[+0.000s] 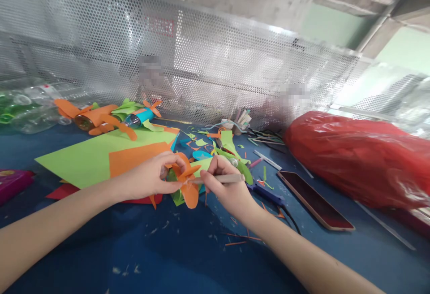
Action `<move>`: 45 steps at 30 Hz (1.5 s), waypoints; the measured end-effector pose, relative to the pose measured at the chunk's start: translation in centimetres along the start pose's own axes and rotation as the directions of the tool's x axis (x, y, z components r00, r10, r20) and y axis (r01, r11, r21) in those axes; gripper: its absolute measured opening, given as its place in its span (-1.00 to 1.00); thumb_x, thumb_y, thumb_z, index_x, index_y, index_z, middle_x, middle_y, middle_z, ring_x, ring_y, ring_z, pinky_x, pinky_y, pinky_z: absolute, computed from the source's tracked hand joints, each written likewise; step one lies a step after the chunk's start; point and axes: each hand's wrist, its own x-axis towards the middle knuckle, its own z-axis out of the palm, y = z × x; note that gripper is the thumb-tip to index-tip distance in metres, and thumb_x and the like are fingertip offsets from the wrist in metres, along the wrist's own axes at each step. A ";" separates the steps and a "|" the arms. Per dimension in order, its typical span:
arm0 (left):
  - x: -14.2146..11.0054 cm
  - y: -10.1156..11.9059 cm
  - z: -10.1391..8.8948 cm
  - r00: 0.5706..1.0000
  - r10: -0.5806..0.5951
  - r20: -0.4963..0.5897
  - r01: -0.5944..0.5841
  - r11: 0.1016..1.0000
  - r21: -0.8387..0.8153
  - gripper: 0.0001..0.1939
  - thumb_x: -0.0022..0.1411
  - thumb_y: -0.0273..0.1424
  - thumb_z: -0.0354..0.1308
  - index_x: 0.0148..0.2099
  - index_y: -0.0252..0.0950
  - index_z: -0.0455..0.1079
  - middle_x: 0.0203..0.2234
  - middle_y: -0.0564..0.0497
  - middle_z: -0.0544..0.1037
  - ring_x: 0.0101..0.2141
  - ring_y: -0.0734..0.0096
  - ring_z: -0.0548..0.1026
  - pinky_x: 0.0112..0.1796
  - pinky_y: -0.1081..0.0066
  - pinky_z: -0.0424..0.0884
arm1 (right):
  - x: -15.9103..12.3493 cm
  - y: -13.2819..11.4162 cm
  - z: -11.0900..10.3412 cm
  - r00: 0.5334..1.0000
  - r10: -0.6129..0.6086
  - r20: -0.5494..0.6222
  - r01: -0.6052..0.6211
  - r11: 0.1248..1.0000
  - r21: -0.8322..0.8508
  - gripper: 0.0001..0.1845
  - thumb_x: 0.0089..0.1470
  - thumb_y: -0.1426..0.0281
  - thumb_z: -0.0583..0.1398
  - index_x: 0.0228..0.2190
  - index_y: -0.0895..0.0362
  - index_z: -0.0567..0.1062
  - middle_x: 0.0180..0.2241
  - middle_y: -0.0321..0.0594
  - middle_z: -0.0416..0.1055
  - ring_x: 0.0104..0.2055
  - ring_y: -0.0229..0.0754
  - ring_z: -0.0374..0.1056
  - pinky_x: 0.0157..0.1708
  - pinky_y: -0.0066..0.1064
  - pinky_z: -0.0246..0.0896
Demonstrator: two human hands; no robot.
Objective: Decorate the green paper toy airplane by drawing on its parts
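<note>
My left hand (164, 173) pinches an orange paper propeller (191, 195) with rounded blades between thumb and fingers. My right hand (228, 186) grips a pale, pen-shaped stick (231, 178), held almost level. Its thin front end meets the propeller near the middle; whether it presses in or only touches, I cannot tell. Green paper pieces (204, 166) lie just behind the propeller. Right of my right hand lies a dark blue glue gun (268, 194) with a black cord.
Green sheets (80, 159) and an orange sheet (122, 156) lie left. Paper-wrapped bottles (143, 117) and clear bottles (36, 119) stand behind them. A phone (316, 201) and red plastic bag (356, 155) are at right. Paper scraps litter the blue table (161, 253) before a perforated metal screen (215, 56).
</note>
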 end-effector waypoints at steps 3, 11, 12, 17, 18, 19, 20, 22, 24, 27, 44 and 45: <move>0.0 -0.1 0.0 1.000 -0.010 -0.003 0.010 1.000 0.004 -0.73 0.20 -0.18 0.30 -0.12 -0.18 0.44 -0.32 0.10 0.45 -0.54 0.53 0.20 -0.50 0.43 0.20 | 0.0 0.1 -0.1 1.000 -0.002 0.002 0.002 1.000 -0.005 -0.71 0.15 0.26 0.22 -0.51 0.00 0.23 -0.63 -0.44 0.24 -0.57 -0.27 0.13 -0.52 -0.39 0.02; -0.1 -0.2 0.0 1.000 -0.029 0.002 0.029 1.000 0.009 -0.72 0.21 -0.16 0.31 -0.11 -0.18 0.44 -0.32 0.10 0.45 -0.54 0.52 0.21 -0.49 0.44 0.21 | -0.1 0.4 -0.1 1.000 -0.008 0.007 0.008 1.000 -0.030 -0.69 0.15 0.26 0.24 -0.50 0.01 0.22 -0.62 -0.44 0.21 -0.57 -0.27 0.11 -0.52 -0.38 0.01; -0.1 -0.2 0.0 1.000 -0.029 0.003 0.029 1.000 0.009 -0.73 0.22 -0.16 0.30 -0.11 -0.18 0.44 -0.32 0.11 0.44 -0.53 0.52 0.21 -0.49 0.44 0.21 | -0.1 0.4 -0.1 1.000 -0.006 0.010 0.006 0.999 -0.033 -0.69 0.15 0.26 0.24 -0.50 0.01 0.22 -0.62 -0.44 0.21 -0.56 -0.27 0.12 -0.52 -0.38 0.02; -0.1 -0.2 0.0 1.000 -0.021 -0.005 0.021 1.000 0.009 -0.73 0.21 -0.18 0.31 -0.11 -0.18 0.44 -0.33 0.11 0.44 -0.53 0.51 0.22 -0.48 0.43 0.22 | -0.1 0.2 -0.1 1.000 0.010 0.009 -0.010 0.999 -0.036 -0.70 0.15 0.26 0.24 -0.50 0.01 0.23 -0.62 -0.42 0.24 -0.55 -0.26 0.14 -0.50 -0.36 0.04; -0.1 -0.2 0.0 1.000 -0.021 -0.004 0.021 1.000 0.008 -0.73 0.21 -0.18 0.31 -0.11 -0.17 0.44 -0.33 0.11 0.44 -0.53 0.51 0.23 -0.48 0.43 0.22 | -0.1 0.2 -0.1 1.000 0.011 0.010 -0.011 0.999 -0.037 -0.70 0.15 0.27 0.24 -0.50 0.01 0.23 -0.62 -0.42 0.25 -0.55 -0.26 0.14 -0.50 -0.37 0.04; -0.1 -0.2 0.0 1.000 -0.022 -0.003 0.022 1.000 0.007 -0.74 0.21 -0.18 0.31 -0.12 -0.17 0.44 -0.34 0.11 0.44 -0.53 0.51 0.23 -0.49 0.44 0.22 | -0.1 0.2 -0.1 1.000 0.012 0.011 -0.011 0.999 -0.039 -0.70 0.14 0.26 0.24 -0.50 0.01 0.23 -0.62 -0.41 0.25 -0.55 -0.26 0.14 -0.50 -0.37 0.04; 0.0 -0.3 0.0 1.000 -0.024 0.000 0.024 1.000 0.006 -0.74 0.21 -0.18 0.31 -0.12 -0.17 0.44 -0.35 0.11 0.44 -0.54 0.51 0.23 -0.49 0.44 0.22 | -0.1 0.2 -0.1 1.000 0.011 0.010 -0.010 0.999 -0.039 -0.70 0.14 0.26 0.24 -0.50 0.01 0.23 -0.62 -0.42 0.24 -0.55 -0.26 0.13 -0.50 -0.37 0.03; 0.0 -0.3 0.0 1.000 -0.026 0.000 0.026 1.000 0.006 -0.74 0.21 -0.18 0.30 -0.12 -0.18 0.45 -0.36 0.11 0.43 -0.54 0.51 0.21 -0.49 0.43 0.21 | -0.1 0.2 -0.1 1.000 0.004 0.000 -0.004 0.999 -0.040 -0.69 0.14 0.25 0.24 -0.51 0.01 0.23 -0.63 -0.42 0.23 -0.56 -0.26 0.12 -0.51 -0.38 0.02; 0.0 -0.2 0.0 1.000 -0.023 -0.003 0.023 1.000 0.004 -0.74 0.21 -0.19 0.30 -0.12 -0.18 0.44 -0.36 0.12 0.42 -0.54 0.51 0.21 -0.49 0.43 0.21 | -0.1 0.1 -0.1 1.000 0.006 -0.010 -0.007 0.999 -0.041 -0.70 0.14 0.26 0.23 -0.51 0.00 0.23 -0.64 -0.43 0.23 -0.57 -0.27 0.10 -0.53 -0.38 0.00; 0.0 -0.2 0.0 1.000 -0.022 -0.001 0.022 1.000 0.000 -0.74 0.20 -0.19 0.31 -0.12 -0.17 0.44 -0.36 0.12 0.43 -0.53 0.50 0.21 -0.48 0.42 0.21 | -0.1 0.0 -0.1 1.000 0.021 -0.017 -0.022 0.999 -0.032 -0.70 0.15 0.26 0.23 -0.51 0.00 0.23 -0.64 -0.43 0.25 -0.58 -0.27 0.11 -0.54 -0.39 0.00; 0.0 -0.2 0.0 1.000 -0.009 0.000 0.009 1.000 0.001 -0.77 0.21 -0.22 0.30 -0.13 -0.17 0.43 -0.39 0.13 0.41 -0.54 0.50 0.20 -0.49 0.42 0.20 | 0.0 -0.1 -0.2 0.999 0.019 -0.026 -0.020 0.999 -0.028 -0.70 0.12 0.27 0.23 -0.52 0.01 0.22 -0.66 -0.43 0.25 -0.59 -0.28 0.10 -0.54 -0.41 0.00; 0.0 -0.3 0.0 1.000 -0.008 -0.002 0.008 1.000 -0.001 -0.76 0.20 -0.22 0.30 -0.13 -0.17 0.43 -0.39 0.13 0.41 -0.54 0.50 0.21 -0.49 0.42 0.20 | 0.0 -0.1 -0.2 0.999 0.016 -0.030 -0.017 0.999 -0.028 -0.70 0.12 0.27 0.23 -0.52 0.00 0.22 -0.66 -0.43 0.25 -0.59 -0.28 0.09 -0.55 -0.41 -0.01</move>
